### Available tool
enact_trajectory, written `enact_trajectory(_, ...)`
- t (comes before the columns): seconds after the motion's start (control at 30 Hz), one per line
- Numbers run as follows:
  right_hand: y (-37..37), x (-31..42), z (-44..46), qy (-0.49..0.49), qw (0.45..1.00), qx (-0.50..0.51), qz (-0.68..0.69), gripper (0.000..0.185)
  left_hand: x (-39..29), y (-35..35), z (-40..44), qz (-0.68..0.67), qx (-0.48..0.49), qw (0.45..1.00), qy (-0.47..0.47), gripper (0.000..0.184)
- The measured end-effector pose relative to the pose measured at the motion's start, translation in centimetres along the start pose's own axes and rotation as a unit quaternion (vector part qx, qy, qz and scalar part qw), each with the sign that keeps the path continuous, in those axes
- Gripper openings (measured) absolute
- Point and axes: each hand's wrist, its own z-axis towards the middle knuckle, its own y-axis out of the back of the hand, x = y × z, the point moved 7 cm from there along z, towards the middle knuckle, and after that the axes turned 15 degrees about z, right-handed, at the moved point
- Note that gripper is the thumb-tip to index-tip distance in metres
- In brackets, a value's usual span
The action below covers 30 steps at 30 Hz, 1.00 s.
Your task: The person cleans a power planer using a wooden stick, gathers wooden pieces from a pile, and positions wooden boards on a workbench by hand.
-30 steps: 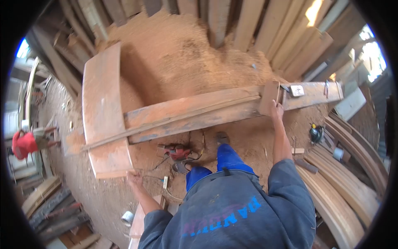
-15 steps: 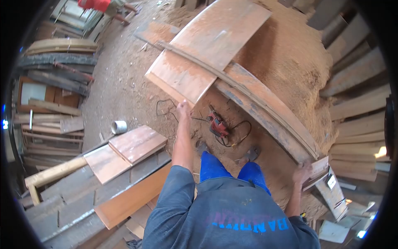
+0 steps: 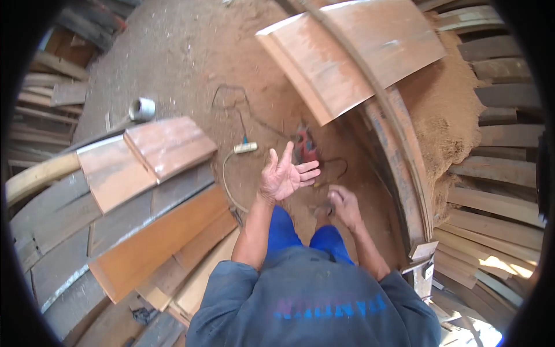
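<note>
My left hand (image 3: pixel 284 177) is held palm up in front of my body, fingers spread, nothing in it. To its right, my right hand (image 3: pixel 344 206) has its fingers curled in; whether they hold anything is hidden. Just beyond my left hand a red corded power tool (image 3: pixel 306 146) lies on the dirt floor, partly covered by my fingers. Farther off, a wide wooden panel (image 3: pixel 324 63) rests on a workbench of long planks (image 3: pixel 404 156), with a narrow strip of wood (image 3: pixel 364 72) lying across it. Neither hand touches the panel.
On the left, two wooden panels (image 3: pixel 167 144) and an orange-brown board (image 3: pixel 162 243) lie on a stack of dark planks (image 3: pixel 63 225). A white extension socket (image 3: pixel 245 148), trailing cords and a white can (image 3: pixel 142 109) are nearby. Sawdust (image 3: pixel 448 115) and stacked timber (image 3: pixel 497 170) line the right.
My left hand has left the panel's corner and opened palm up. My right hand has come off the bench end toward my middle. The view has shifted, revealing the extension socket.
</note>
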Motion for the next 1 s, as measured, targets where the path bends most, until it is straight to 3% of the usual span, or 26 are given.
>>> enact_trajectory(0.13, -5.1, 12.5, 1.2, 0.116, 0.993, -0.018, -0.011, 0.032, -3.6, -3.2, -4.7, -0.011, 0.037, 0.999, -0.025, 0.104)
enact_trajectory(0.27, -9.6, 17.4, 1.4, 0.231, 0.966, 0.035, -0.112, 0.038, -5.6, -3.5, -6.5, -0.043, 0.051, 0.996, -0.052, 0.103)
enact_trajectory(0.4, -13.2, 16.1, 2.5, 0.173, 0.978, 0.092, -0.072, 0.044, -6.1, -3.4, -7.7, -0.047, 0.086, 0.993, -0.061, 0.109)
enact_trajectory(0.53, -15.1, 16.9, 2.7, 0.287, 0.948, 0.108, -0.085, 0.019, -4.7, -2.6, -8.2, -0.059, 0.035, 0.997, -0.041, 0.112)
enact_trajectory(0.57, -15.0, 17.3, 2.8, 0.302, 0.946, 0.097, -0.062, 0.009, -4.2, -2.4, -8.2, -0.106, 0.062, 0.99, -0.063, 0.111)
enact_trajectory(0.67, -14.0, 13.4, 3.3, 0.191, 0.974, 0.115, -0.025, 0.01, -2.3, -2.0, -7.9, -0.135, 0.051, 0.988, -0.06, 0.107)
enact_trajectory(0.7, -13.7, 12.8, 3.5, 0.176, 0.978, 0.11, 0.033, 0.011, -2.4, -2.7, -8.0, -0.09, 0.025, 0.995, -0.041, 0.104)
enact_trajectory(0.8, -11.0, 6.1, 4.5, -0.048, 0.981, -0.007, 0.187, 0.021, 0.8, 0.2, -8.7, -0.054, -0.032, 0.998, -0.031, 0.104)
enact_trajectory(0.83, -9.6, 3.8, 5.6, -0.01, 0.995, -0.012, 0.097, 0.033, 2.8, 2.6, -9.3, -0.034, -0.091, 0.995, -0.022, 0.101)
enact_trajectory(0.87, -8.4, 1.2, 6.6, -0.031, 0.998, -0.012, 0.046, 0.034, 5.4, 5.6, -10.3, 0.077, -0.18, 0.981, 0.008, 0.097)
enact_trajectory(0.93, -6.2, -4.2, 8.2, -0.08, 0.995, -0.002, -0.061, 0.036, 11.0, 11.2, -13.5, 0.284, -0.348, 0.89, 0.08, 0.087)
enact_trajectory(1.0, -5.1, -9.2, 9.9, -0.064, 0.988, 0.015, -0.137, 0.036, 17.4, 16.0, -17.0, 0.502, -0.362, 0.762, 0.192, 0.078)
